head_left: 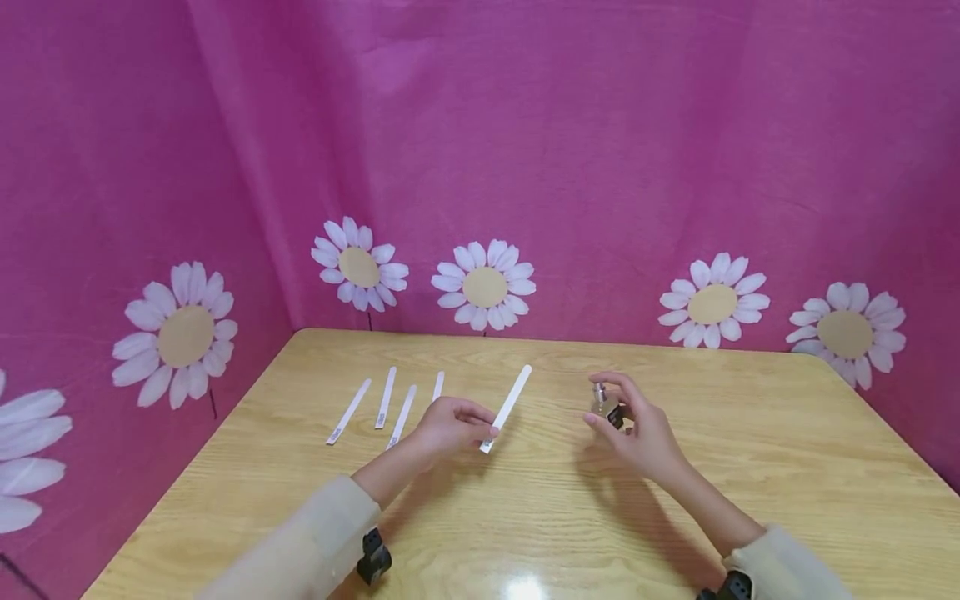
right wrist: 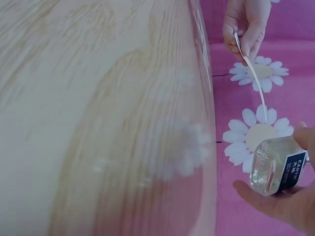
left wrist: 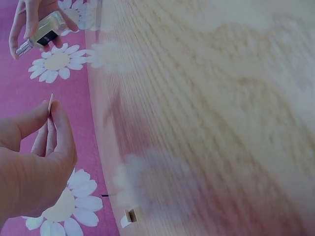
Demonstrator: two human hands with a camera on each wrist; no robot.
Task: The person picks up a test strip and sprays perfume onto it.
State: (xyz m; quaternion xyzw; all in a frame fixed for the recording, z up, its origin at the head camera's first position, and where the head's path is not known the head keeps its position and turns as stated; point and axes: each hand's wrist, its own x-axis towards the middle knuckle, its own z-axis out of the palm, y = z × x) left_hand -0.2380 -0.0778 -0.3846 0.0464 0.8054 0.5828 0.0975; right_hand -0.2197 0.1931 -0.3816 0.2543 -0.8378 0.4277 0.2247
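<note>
My left hand [head_left: 453, 425] pinches a white paper test strip [head_left: 510, 402] near its printed lower end, so the strip slants up and to the right above the table. In the right wrist view the same strip [right wrist: 256, 78] looks slightly bowed. My right hand [head_left: 641, 433] holds a small glass perfume bottle [head_left: 604, 406] between fingers and thumb, off the table. Its silver spray top points up in the head view, and a dark label [right wrist: 293, 171] shows on the glass. A gap separates strip and bottle.
Several more paper strips [head_left: 349, 412] lie spread on the wooden table [head_left: 525, 517], left of and behind my left hand. Pink cloth [head_left: 585, 167] with daisies hangs along the table's back and left side. Dark wrist cameras [head_left: 373, 556] sit at both cuffs.
</note>
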